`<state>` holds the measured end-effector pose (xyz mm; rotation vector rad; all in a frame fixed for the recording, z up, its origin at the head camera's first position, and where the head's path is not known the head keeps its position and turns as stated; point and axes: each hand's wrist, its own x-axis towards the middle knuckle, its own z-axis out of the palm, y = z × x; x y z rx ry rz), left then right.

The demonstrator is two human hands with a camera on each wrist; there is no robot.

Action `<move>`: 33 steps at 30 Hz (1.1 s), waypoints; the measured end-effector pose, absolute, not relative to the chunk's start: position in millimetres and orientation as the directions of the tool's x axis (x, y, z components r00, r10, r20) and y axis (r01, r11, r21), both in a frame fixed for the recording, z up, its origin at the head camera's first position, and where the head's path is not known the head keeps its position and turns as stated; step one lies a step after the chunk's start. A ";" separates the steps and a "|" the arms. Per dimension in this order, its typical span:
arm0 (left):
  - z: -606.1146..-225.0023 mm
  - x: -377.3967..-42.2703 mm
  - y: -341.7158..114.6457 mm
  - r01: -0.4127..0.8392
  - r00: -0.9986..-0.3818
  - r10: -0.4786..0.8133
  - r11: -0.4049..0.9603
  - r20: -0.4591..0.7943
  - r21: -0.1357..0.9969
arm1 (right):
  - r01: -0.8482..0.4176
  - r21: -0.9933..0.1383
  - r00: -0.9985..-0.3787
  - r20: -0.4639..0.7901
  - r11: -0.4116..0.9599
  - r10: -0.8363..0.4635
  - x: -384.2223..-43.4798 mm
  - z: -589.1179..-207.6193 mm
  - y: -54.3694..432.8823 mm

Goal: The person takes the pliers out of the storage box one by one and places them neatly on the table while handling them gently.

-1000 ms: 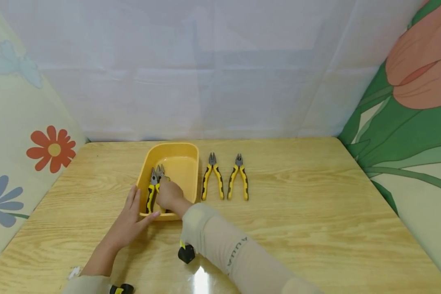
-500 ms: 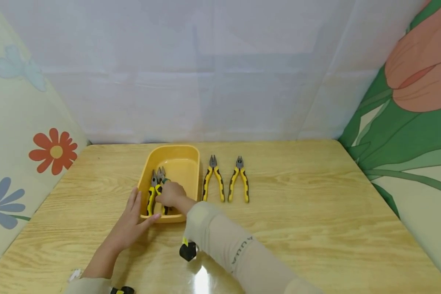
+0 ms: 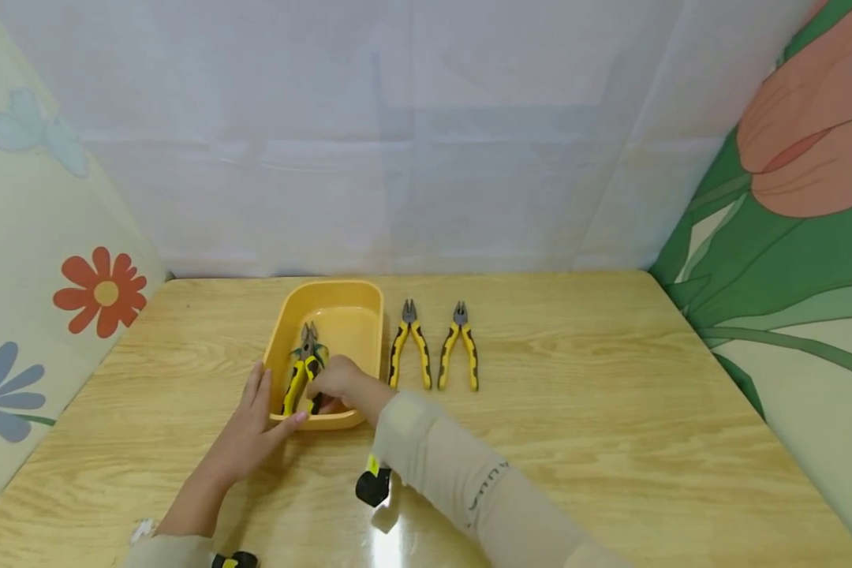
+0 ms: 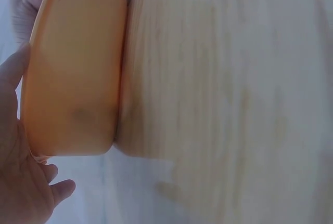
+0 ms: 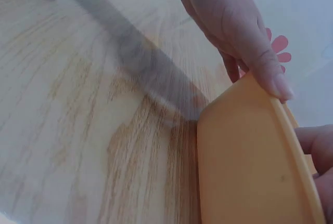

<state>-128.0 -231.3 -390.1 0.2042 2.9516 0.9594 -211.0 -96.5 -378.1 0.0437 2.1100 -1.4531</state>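
Observation:
A yellow plastic bin stands on the table. My left hand steadies its near left corner, fingers straight along the outer side, thumb lying over the near rim; the left wrist view shows this hand against the bin wall. My right hand reaches into the bin and holds the right handle of a pair of yellow-and-black pliers, its fingertips partly hidden. The jaws of the pliers overlap other grey jaws, with dark green bits beside them. In the right wrist view the right hand shows behind the rim.
Right of the bin, two more pairs of pliers lie side by side, the nearer one close to its wall and the other farther right. A white cloth hangs behind the wooden table; printed panels flank it.
Inside the bin, the left pair of pliers has shifted right, over the other jaws. My right hand has drawn slightly right and back. My left hand has stayed on the corner.

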 end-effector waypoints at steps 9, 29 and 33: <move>-386.3 -125.6 -230.7 0.103 -0.993 0.118 0.833 0.009 0.543 | 0.403 -0.841 -0.811 -0.511 0.360 -0.286 -207.8 -376.5 -98.1; -388.8 -126.2 -229.9 0.119 -0.992 0.124 0.832 0.028 0.542 | 0.370 -0.849 -0.860 -0.466 0.377 -0.208 -208.6 -368.2 -95.5; -389.5 -125.1 -229.8 0.124 -0.991 0.126 0.831 0.032 0.543 | 0.349 -0.860 -0.873 -0.443 0.371 -0.206 -206.4 -363.8 -92.6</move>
